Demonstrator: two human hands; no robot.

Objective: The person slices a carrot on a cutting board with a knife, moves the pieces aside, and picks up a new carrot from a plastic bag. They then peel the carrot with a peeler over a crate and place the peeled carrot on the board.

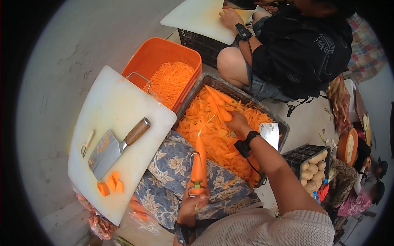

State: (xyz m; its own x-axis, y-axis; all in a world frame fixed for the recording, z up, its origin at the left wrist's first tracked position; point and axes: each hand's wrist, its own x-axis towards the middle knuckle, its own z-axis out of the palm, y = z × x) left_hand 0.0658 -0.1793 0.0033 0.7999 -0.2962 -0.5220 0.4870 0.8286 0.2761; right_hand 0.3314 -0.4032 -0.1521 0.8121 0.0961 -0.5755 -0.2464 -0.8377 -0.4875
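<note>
My left hand [193, 206] is closed low in the picture around an upright peeled carrot [198, 164]. A metal-framed peeler [198, 190] lies against the carrot's lower end in the same grip. My right hand [239, 124] reaches into a dark plastic crate [283, 123], its fingers closed at the end of another carrot [225, 114]. Long orange carrot peelings [197, 110] fill the crate, with a few whole carrots [223, 96] on top. A broad metal blade [269, 134] stands at the crate's right side, partly hidden.
On my left, a white cutting board [119, 94] bears a cleaver [107, 153], a small peeler [86, 143] and carrot pieces [111, 183]. Behind it stands an orange bucket [139, 51] of shredded carrot. A co-worker [295, 53] sits opposite. Potatoes [312, 170] fill a crate at right.
</note>
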